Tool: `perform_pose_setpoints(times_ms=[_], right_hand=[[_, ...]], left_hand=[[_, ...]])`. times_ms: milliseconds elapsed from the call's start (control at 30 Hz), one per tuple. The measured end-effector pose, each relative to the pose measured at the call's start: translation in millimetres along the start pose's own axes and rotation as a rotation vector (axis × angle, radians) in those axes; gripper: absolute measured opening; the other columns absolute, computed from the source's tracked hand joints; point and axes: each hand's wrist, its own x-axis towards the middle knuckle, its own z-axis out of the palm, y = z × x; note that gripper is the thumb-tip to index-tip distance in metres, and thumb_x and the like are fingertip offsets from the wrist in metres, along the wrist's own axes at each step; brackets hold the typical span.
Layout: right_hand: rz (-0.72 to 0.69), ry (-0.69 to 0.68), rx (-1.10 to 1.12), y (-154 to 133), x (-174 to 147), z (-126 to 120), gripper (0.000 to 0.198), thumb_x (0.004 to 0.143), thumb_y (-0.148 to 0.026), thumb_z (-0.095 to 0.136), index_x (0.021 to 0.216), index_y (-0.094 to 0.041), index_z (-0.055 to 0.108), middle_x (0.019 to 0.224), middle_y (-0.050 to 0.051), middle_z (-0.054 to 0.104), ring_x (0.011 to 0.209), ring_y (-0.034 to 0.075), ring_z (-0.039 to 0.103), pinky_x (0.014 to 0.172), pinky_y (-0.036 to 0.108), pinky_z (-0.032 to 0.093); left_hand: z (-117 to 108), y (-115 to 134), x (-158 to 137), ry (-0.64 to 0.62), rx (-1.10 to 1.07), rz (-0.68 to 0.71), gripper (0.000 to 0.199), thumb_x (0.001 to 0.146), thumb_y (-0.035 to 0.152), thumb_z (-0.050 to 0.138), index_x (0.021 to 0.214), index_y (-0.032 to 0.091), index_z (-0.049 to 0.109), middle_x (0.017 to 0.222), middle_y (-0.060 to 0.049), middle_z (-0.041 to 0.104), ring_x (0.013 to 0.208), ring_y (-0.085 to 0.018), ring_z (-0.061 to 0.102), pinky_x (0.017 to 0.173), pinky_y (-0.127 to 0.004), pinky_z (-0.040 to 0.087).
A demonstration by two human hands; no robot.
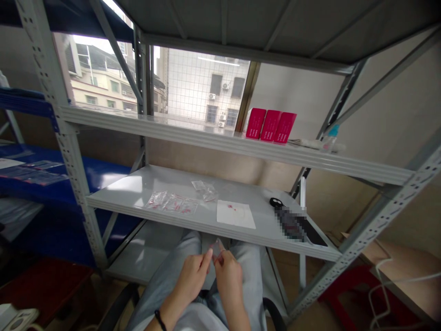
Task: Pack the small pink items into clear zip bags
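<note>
Evidently, your left hand (197,269) and right hand (228,270) pinch a small clear piece (216,249) above your lap (248,266), so its handling looks unfinished. Beyond the shelf (155,216) edge in your way, pink bits (232,208) lie on a white sheet (237,220), right of clear bags (177,203) with pink contents.

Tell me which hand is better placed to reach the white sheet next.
Right, probably: the right hand lies nearly in line with the white sheet; the left hand is farther left. Both hands pinch a small clear piece.
</note>
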Motion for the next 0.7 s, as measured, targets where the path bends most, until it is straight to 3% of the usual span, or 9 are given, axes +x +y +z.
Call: perform_pose_setpoints(times_ms=[67, 133, 233, 333, 433, 533, 633, 700], right_hand=[[0.061, 0.01, 0.047, -3.6, 2.3, -4.3, 0.031, 0.078, -0.021, 0.06, 0.104, -0.028, 0.074, 0.068, 0.004, 0.065, 0.061, 0.023, 0.059, 0.058, 0.03, 0.039], [0.086, -0.061, 0.147, -12.0, 4.0, -8.1, 0.033, 0.078, -0.024, 0.061, 0.109, -0.028, 0.074, 0.068, 0.003, 0.066, 0.062, 0.023, 0.061, 0.059, 0.03, 0.042], [0.062, -0.164, 0.341, -28.5, 2.0, -9.0, 0.032, 0.079, -0.025, 0.062, 0.109, -0.027, 0.074, 0.087, 0.005, 0.073, 0.078, 0.025, 0.066, 0.069, 0.03, 0.048], [-0.004, -0.177, 0.464, -37.2, -5.3, -2.6, 0.028, 0.079, -0.022, 0.06, 0.103, -0.025, 0.075, 0.098, 0.007, 0.072, 0.09, 0.025, 0.065, 0.076, 0.03, 0.049], [0.044, -0.024, 0.594, -30.4, -14.2, 9.9, 0.014, 0.082, -0.029, 0.059, 0.086, -0.022, 0.071, 0.095, 0.008, 0.068, 0.092, 0.024, 0.063, 0.076, 0.03, 0.05], [0.288, 0.125, 0.903, -16.2, -20.3, 26.5, 0.021, 0.083, -0.039, 0.059, 0.093, -0.022, 0.066, 0.102, 0.01, 0.067, 0.097, 0.025, 0.064, 0.083, 0.034, 0.052], [0.544, 0.084, 1.226, -7.8, -22.3, 43.8, 0.031, 0.082, -0.046, 0.053, 0.098, -0.022, 0.064, 0.107, 0.012, 0.069, 0.102, 0.027, 0.066, 0.088, 0.04, 0.053], [0.63, 0.044, 1.381, -7.4, -22.5, 54.0, 0.031, 0.079, -0.047, 0.054, 0.093, -0.022, 0.065, 0.101, 0.01, 0.072, 0.097, 0.026, 0.068, 0.089, 0.041, 0.054]], left_hand=[[6.7, -5.0, -0.5, -0.135, -0.294, -0.217, 0.055, 0.087, 0.06, 0.05, 0.052, 0.021, 0.064, 0.047, -0.005, 0.059, 0.047, -0.019, 0.058, 0.05, -0.028, 0.04], [14.6, -5.6, 1.8, -0.175, -0.648, -0.332, 0.048, 0.085, 0.06, 0.055, 0.071, 0.018, 0.072, 0.064, -0.009, 0.07, 0.061, -0.021, 0.067, 0.056, -0.028, 0.048], [25.1, 0.5, 10.5, 0.016, -1.14, -0.382, 0.029, 0.086, 0.042, 0.064, 0.097, 0.016, 0.072, 0.096, -0.012, 0.075, 0.091, -0.023, 0.071, 0.078, -0.032, 0.055], [28.3, 7.6, 19.9, 0.221, -1.368, -0.435, 0.019, 0.082, 0.02, 0.065, 0.101, 0.018, 0.068, 0.097, -0.008, 0.075, 0.09, -0.02, 0.072, 0.083, -0.032, 0.056], [24.2, 11.7, 23.9, 0.351, -1.405, -0.435, 0.023, 0.078, 0.011, 0.064, 0.099, 0.02, 0.064, 0.087, -0.004, 0.073, 0.08, -0.017, 0.072, 0.076, -0.03, 0.057], [20.8, 13.1, 21.2, 0.402, -1.274, -0.328, 0.03, 0.075, 0.012, 0.069, 0.104, 0.019, 0.061, 0.089, -0.005, 0.073, 0.083, -0.018, 0.071, 0.076, -0.028, 0.055], [25.5, 9.6, 13.6, 0.345, -0.992, -0.203, 0.037, 0.076, 0.022, 0.073, 0.109, 0.021, 0.059, 0.091, -0.005, 0.072, 0.083, -0.02, 0.07, 0.074, -0.029, 0.054], [32.0, 4.3, 7.8, 0.313, -0.818, -0.141, 0.037, 0.074, 0.026, 0.077, 0.107, 0.022, 0.061, 0.09, -0.004, 0.072, 0.084, -0.021, 0.069, 0.076, -0.03, 0.053]])
